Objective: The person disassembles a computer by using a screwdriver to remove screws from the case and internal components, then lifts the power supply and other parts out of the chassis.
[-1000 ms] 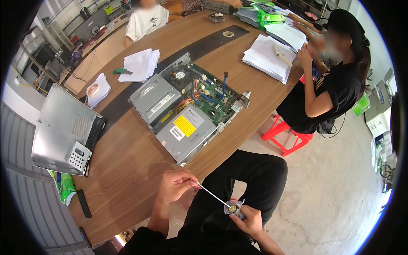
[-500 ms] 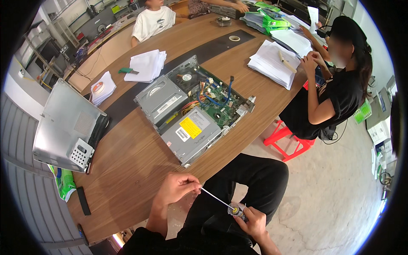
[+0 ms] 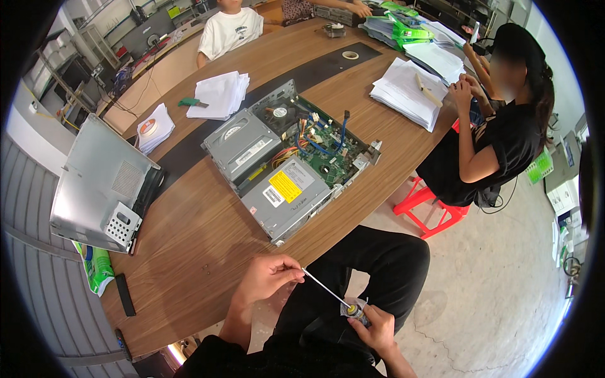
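My right hand (image 3: pixel 377 327) is wrapped round the handle of a screwdriver (image 3: pixel 326 289), which has a yellow collar and a long thin metal shaft. The shaft slants up and left over my lap. At its tip the fingertips of my left hand (image 3: pixel 271 277) are pinched together; whether a small part is between them is too small to tell. Beyond my hands, an opened desktop computer case (image 3: pixel 249 211) lies on the table. In it I see a grey power supply (image 3: pixel 296 217) with a yellow label, a drive (image 3: pixel 242 138), coloured cables and a green circuit board (image 3: pixel 328 167).
A metal case cover (image 3: pixel 94 183) stands tilted at the left, near a black strip (image 3: pixel 125 295) and a green package (image 3: pixel 94 271). Paper stacks (image 3: pixel 217 94), a green-handled knife (image 3: pixel 191 102) and a tape roll (image 3: pixel 350 55) lie farther back. A co-worker (image 3: pixel 504 126) sits at the right on a red stool (image 3: pixel 432 214).
Both hands keep their hold, with the left hand and screwdriver tip shifted very slightly right. The whole view has shifted a little. A sheet held up at the far right has been lowered or turned.
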A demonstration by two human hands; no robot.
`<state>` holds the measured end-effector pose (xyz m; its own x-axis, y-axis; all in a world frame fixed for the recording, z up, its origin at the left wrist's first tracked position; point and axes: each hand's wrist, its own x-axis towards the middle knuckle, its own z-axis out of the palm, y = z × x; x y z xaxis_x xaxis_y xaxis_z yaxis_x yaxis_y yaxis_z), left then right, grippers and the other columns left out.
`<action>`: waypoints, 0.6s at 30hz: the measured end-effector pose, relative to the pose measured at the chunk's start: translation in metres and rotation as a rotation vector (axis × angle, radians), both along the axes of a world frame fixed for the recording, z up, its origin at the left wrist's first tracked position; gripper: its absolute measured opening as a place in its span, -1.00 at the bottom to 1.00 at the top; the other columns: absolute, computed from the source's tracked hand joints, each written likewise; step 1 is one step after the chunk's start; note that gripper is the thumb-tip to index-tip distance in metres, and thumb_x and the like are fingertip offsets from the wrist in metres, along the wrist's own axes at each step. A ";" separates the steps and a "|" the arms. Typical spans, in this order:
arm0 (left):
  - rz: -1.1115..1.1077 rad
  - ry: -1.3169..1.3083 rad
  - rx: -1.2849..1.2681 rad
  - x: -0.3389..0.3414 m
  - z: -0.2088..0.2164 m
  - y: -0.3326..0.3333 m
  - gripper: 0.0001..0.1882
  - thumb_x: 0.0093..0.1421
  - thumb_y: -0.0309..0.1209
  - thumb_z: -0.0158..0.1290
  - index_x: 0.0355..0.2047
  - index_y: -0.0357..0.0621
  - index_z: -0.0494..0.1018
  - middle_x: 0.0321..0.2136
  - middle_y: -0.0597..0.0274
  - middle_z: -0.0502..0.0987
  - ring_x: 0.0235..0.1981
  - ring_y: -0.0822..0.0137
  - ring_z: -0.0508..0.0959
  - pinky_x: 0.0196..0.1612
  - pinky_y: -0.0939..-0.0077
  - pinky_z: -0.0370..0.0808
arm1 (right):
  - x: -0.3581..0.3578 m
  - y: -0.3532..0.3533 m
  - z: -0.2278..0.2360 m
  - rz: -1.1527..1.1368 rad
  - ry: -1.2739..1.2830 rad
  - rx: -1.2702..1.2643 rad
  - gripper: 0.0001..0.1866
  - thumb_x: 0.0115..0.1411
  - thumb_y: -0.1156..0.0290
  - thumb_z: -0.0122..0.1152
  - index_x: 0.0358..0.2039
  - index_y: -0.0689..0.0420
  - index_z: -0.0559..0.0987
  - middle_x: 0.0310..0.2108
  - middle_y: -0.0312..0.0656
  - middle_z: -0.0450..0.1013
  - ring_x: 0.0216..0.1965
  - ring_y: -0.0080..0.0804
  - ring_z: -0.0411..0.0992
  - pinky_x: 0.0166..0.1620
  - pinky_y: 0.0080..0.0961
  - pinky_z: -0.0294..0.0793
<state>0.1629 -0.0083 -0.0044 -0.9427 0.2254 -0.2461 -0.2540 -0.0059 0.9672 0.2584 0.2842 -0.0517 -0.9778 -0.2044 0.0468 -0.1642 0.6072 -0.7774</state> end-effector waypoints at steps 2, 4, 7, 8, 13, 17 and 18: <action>0.016 0.014 -0.015 0.000 0.001 0.002 -0.91 0.16 -0.64 0.16 -0.31 -0.42 0.52 -0.43 0.08 0.63 -0.36 0.34 0.65 -0.24 0.55 0.58 | 0.000 0.001 0.000 -0.001 0.000 -0.008 -0.62 -0.06 0.34 0.46 -0.21 0.22 0.63 -0.61 -0.13 0.40 -0.64 -0.22 0.41 -0.54 -0.40 0.36; 0.031 0.027 -0.034 -0.001 0.003 0.002 -0.90 0.16 -0.64 0.17 -0.31 -0.43 0.52 -0.43 0.08 0.63 -0.36 0.34 0.65 -0.24 0.55 0.58 | 0.000 0.002 0.001 0.004 0.003 0.004 -0.62 -0.06 0.34 0.45 -0.21 0.23 0.63 -0.61 -0.13 0.41 -0.64 -0.22 0.41 -0.54 -0.40 0.37; 0.039 0.099 -0.062 -0.001 0.003 -0.001 -0.91 0.16 -0.64 0.17 -0.32 -0.42 0.53 -0.44 0.09 0.63 -0.35 0.36 0.65 -0.24 0.57 0.57 | -0.001 0.003 -0.001 0.041 0.032 0.025 -0.62 -0.02 0.27 0.46 -0.24 0.22 0.61 -0.61 -0.15 0.42 -0.64 -0.23 0.43 -0.56 -0.40 0.39; 0.021 0.062 -0.041 0.000 0.002 -0.001 -0.92 0.16 -0.64 0.17 -0.33 -0.42 0.53 -0.44 0.09 0.63 -0.35 0.37 0.65 -0.25 0.57 0.57 | 0.000 0.002 -0.002 0.041 0.031 0.025 -0.62 -0.02 0.27 0.46 -0.24 0.22 0.61 -0.61 -0.15 0.42 -0.64 -0.23 0.43 -0.56 -0.40 0.39; -0.009 0.025 -0.070 -0.001 0.004 -0.002 -0.93 0.16 -0.62 0.17 -0.35 -0.41 0.54 -0.45 0.11 0.63 -0.36 0.39 0.64 -0.25 0.58 0.56 | 0.000 0.001 0.002 0.039 0.045 0.045 -0.59 -0.05 0.33 0.45 -0.18 0.24 0.62 -0.62 -0.14 0.40 -0.64 -0.23 0.41 -0.55 -0.41 0.37; -0.041 -0.012 -0.095 -0.002 0.005 -0.006 -0.92 0.17 -0.62 0.17 -0.33 -0.42 0.55 -0.45 0.11 0.63 -0.37 0.37 0.65 -0.26 0.56 0.57 | -0.002 0.002 0.006 0.047 0.093 0.121 -0.57 -0.05 0.33 0.45 -0.16 0.23 0.62 -0.62 -0.16 0.39 -0.63 -0.24 0.40 -0.54 -0.40 0.38; -0.063 -0.027 -0.126 -0.002 0.006 -0.006 -0.92 0.18 -0.62 0.16 -0.33 -0.42 0.55 -0.45 0.11 0.63 -0.38 0.36 0.65 -0.26 0.56 0.58 | -0.003 0.003 0.006 0.050 0.106 0.144 -0.56 -0.05 0.33 0.45 -0.15 0.23 0.62 -0.62 -0.16 0.39 -0.64 -0.25 0.40 -0.54 -0.40 0.38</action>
